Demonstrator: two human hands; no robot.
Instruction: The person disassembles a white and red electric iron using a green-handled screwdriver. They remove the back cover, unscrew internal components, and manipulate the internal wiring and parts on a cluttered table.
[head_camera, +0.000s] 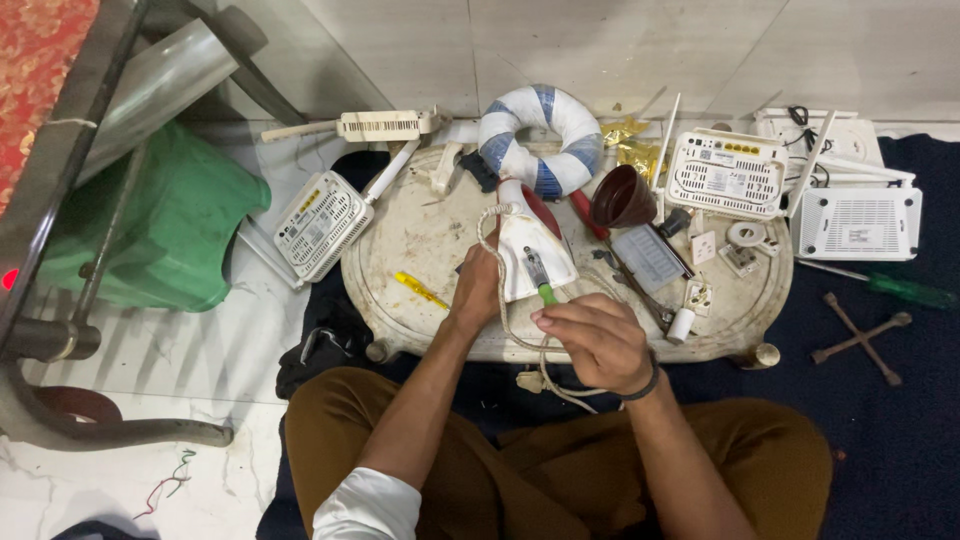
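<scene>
Iron (530, 250) is what we are working on: a white electric one with a red body, lying soleplate up near the middle of the low oval desk (420, 240), where both arms reach it easily. Our left hand (478, 285) is clenched around its left flank and the braided cord (520, 335) beside it, which seems to steady the iron against pressure from the other side. Our right hand (598, 342) is closed on a green-handled screwdriver (547, 294), only the top of the handle showing past the fingers, its tip set at the rear end of the soleplate. The cord loops off the desk's front edge toward our lap.

Just beyond the iron sits a ring of blue-and-white wrapped cord (540, 135), touching its far end. To the right lie a dark funnel (620, 197), a small grey panel (648, 258), a white roll of tape (746, 234) and a couple of wall sockets (740, 258), kept near at hand. A yellow tool (420, 290) lies to the left. White routers (725, 172) ring the desk, a green plastic stool (170, 220) stands farther left, and a cross wrench (860, 337) and another green screwdriver (905, 292) lie on the dark mat (900, 430) at right.
</scene>
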